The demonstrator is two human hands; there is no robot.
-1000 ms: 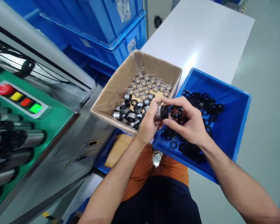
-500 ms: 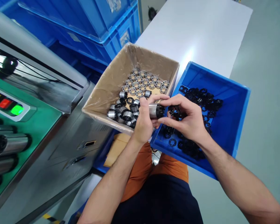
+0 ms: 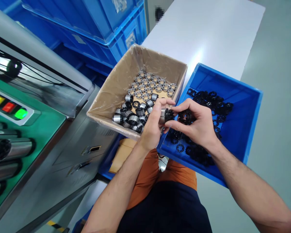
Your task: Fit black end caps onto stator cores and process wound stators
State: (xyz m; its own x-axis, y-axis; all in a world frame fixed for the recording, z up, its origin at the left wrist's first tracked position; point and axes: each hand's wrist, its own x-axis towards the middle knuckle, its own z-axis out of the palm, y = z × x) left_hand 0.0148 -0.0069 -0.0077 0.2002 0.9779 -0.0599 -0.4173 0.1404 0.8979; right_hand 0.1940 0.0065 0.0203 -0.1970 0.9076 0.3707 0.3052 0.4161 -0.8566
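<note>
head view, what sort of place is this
Probably a factory workshop or assembly area: a green machine top with coloured buttons, stacked blue crates, and a carton holding many matching metal rings.

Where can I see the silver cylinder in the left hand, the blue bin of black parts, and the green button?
Silver cylinder (image 3: 162, 116): head view, on its metal side.
Blue bin (image 3: 244, 121): head view, on its inner right wall.
Green button (image 3: 21, 113): head view, on its lit face.
</note>
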